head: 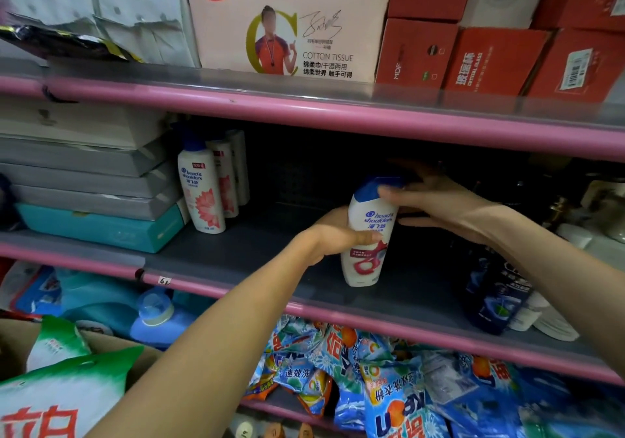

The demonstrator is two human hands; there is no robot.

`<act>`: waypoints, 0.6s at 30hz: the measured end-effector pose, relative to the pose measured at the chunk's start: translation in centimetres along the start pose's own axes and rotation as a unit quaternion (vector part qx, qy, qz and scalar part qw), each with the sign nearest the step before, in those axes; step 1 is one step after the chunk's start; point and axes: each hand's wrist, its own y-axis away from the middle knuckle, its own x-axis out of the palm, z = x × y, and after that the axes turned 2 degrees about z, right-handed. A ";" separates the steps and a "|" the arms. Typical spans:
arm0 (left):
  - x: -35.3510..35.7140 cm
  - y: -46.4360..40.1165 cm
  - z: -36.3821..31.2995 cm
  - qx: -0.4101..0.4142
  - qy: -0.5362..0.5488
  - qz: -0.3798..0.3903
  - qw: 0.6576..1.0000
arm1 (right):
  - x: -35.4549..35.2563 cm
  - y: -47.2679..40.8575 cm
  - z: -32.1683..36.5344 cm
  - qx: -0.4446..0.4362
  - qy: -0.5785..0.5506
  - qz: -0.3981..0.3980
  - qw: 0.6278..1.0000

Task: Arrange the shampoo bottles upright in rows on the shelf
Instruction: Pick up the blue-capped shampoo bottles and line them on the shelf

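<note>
A white shampoo bottle (367, 244) with a blue cap stands upright near the front of the grey middle shelf (243, 251). My left hand (333, 234) grips its body from the left, thumb across the label. My right hand (436, 200) reaches in from the right with fingers stretched out; its fingertips touch the blue cap. At the shelf's left, a row of three white shampoo bottles (203, 190) with pink flower labels stands upright, one behind the other.
Stacked grey and teal boxes (101, 214) fill the shelf's left end. Dark blue bottles (497, 295) and white items stand at the right end. Tissue packs and red cartons sit on the shelf above; detergent bags (389, 376) lie below. The pink shelf edge (304, 305) runs in front.
</note>
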 end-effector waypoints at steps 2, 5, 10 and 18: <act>0.9 0.3 0.7 -0.011 -0.025 -0.045 0.999 | 0.9 -0.2 -0.5 0.000 0.053 0.006 0.999; 3.1 1.0 2.5 -0.030 -0.124 -0.151 0.980 | 3.2 -0.5 -2.6 -0.017 0.035 -0.040 0.998; 5.3 2.0 4.9 -0.069 -0.165 -0.277 0.944 | 6.4 -0.8 -3.3 -0.024 0.035 -0.105 0.994; -2.3 3.7 8.4 -0.120 -0.103 -0.438 0.885 | 15.6 -4.9 1.5 -0.085 0.063 -0.026 0.994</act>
